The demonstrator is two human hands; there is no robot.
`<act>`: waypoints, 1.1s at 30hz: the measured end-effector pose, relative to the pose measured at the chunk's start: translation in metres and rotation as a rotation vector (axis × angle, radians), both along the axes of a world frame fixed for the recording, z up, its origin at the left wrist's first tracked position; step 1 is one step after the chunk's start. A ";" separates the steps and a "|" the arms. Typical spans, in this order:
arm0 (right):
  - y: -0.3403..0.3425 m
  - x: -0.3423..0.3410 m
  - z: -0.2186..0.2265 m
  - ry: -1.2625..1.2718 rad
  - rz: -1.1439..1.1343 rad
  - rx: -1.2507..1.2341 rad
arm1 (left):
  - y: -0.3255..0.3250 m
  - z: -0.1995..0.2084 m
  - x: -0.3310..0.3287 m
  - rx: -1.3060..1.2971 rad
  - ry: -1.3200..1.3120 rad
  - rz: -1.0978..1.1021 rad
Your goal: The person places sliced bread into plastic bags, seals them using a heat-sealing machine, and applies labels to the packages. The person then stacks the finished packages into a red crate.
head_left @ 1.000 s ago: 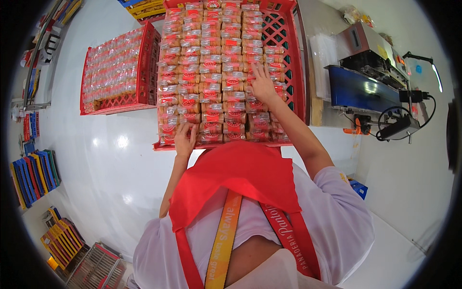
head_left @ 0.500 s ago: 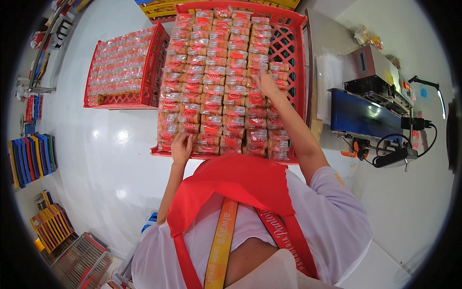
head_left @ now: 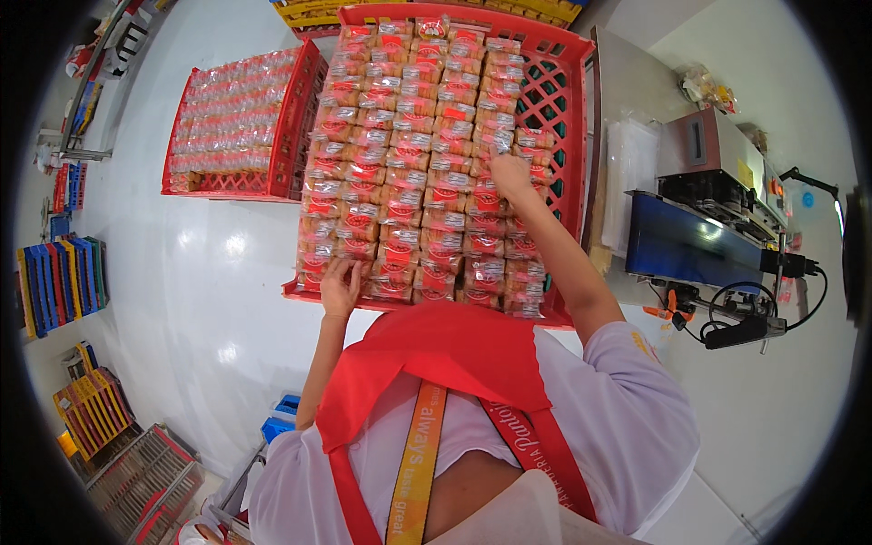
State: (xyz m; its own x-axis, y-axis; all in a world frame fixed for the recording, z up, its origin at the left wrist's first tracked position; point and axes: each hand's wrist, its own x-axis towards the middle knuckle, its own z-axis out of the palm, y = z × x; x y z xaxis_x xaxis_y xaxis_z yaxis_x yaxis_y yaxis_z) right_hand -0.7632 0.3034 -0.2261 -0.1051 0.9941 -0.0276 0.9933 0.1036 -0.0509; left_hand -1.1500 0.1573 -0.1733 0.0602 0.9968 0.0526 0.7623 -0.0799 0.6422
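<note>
A red plastic crate (head_left: 581,100) in front of me holds long rows of clear-wrapped bread packets (head_left: 406,159) with red labels. My right hand (head_left: 511,174) is over the right part of the crate, beside the shorter right-hand row. Its fingers look curled down among the packets, and what they grip, if anything, is hidden. Near the crate's front left corner, my left hand (head_left: 342,286) rests with bent, slightly parted fingers against the nearest packets and the rim. It holds nothing that I can see.
Another red crate (head_left: 313,118) of wrapped packets stands lower at the left. At the right, a steel counter (head_left: 627,68) carries a machine (head_left: 704,145) with a blue panel (head_left: 690,238) and a cable. Yellow crates (head_left: 345,13) show at the far edge; coloured stacked trays (head_left: 64,283) stand far left.
My right hand's outstretched finger has curled in, and the hand has moved slightly nearer me over the packets. My left hand stays by the front left corner. The view has shifted a little.
</note>
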 end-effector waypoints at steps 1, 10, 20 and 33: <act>-0.001 0.003 -0.004 -0.022 0.008 0.023 | 0.001 0.001 0.001 -0.012 0.011 -0.006; 0.019 0.007 0.026 -0.109 0.140 0.012 | 0.003 0.004 0.002 0.005 0.045 -0.024; 0.072 0.032 0.043 0.135 0.142 -0.172 | 0.004 0.007 0.004 -0.009 0.047 -0.014; 0.104 0.030 0.022 0.385 0.029 -0.289 | 0.002 0.006 0.007 0.001 0.034 0.013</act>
